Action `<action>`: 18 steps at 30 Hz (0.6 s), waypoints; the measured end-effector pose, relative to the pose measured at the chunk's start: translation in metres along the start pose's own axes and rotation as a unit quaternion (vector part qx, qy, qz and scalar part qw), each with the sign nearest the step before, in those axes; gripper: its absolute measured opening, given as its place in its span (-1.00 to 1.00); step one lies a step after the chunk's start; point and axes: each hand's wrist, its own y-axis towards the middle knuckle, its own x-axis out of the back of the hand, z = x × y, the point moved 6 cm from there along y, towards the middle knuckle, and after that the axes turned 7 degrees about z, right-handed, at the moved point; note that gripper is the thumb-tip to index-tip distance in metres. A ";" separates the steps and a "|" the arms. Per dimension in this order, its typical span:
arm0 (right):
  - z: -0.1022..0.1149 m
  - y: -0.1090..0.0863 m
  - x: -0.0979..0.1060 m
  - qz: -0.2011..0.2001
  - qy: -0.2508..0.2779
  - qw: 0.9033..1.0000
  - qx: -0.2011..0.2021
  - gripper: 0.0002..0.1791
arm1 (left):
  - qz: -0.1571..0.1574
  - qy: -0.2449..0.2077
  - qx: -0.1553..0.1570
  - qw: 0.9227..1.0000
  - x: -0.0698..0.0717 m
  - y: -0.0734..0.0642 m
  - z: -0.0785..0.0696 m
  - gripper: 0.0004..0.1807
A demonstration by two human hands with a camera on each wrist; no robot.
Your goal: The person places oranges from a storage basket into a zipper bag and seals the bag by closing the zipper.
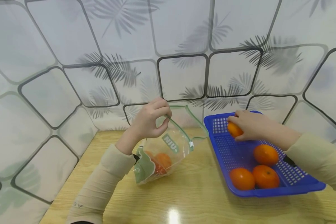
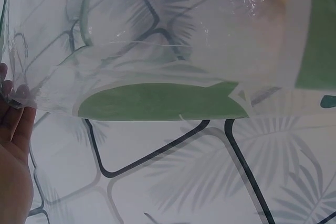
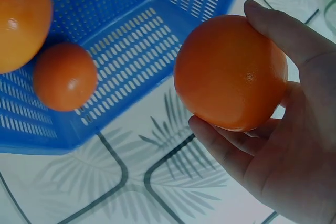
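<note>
My left hand (image 1: 152,118) pinches the green-edged rim of a clear zip bag (image 1: 179,146) that stands on the table. Through its clear wall show several orange fruits (image 1: 163,161) at the bottom. In the left wrist view, fingers (image 2: 21,129) grip the plastic at the left edge. My right hand (image 1: 250,124) holds an orange (image 3: 231,72), its thumb and fingers curled round the fruit, over the far part of a blue plastic basket (image 1: 218,155). Below it in the basket lie 3 more oranges (image 1: 266,155).
The basket stands to the right of the bag on a wooden table (image 1: 184,199). Behind both rises a wall (image 1: 182,77) covered with a leaf-and-line pattern. A white slider (image 1: 191,144) sits on the bag's green zip.
</note>
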 end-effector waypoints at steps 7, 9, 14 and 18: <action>0.009 0.000 0.018 -0.014 -0.009 1.000 -0.003 -0.19 | 0.000 0.001 0.002 1.000 0.000 -0.002 -0.001 -0.91; 0.011 0.000 0.023 -0.016 -0.008 1.000 0.000 -0.18 | -0.001 0.001 0.002 1.000 0.000 -0.002 -0.001 -0.92; 0.018 -0.002 0.033 -0.019 -0.004 1.000 0.007 -0.18 | 0.000 0.000 0.001 1.000 0.000 -0.001 -0.001 -0.91; 0.025 -0.003 0.039 -0.021 -0.011 1.000 0.014 -0.19 | 0.002 0.000 0.001 1.000 0.000 -0.001 -0.002 -0.91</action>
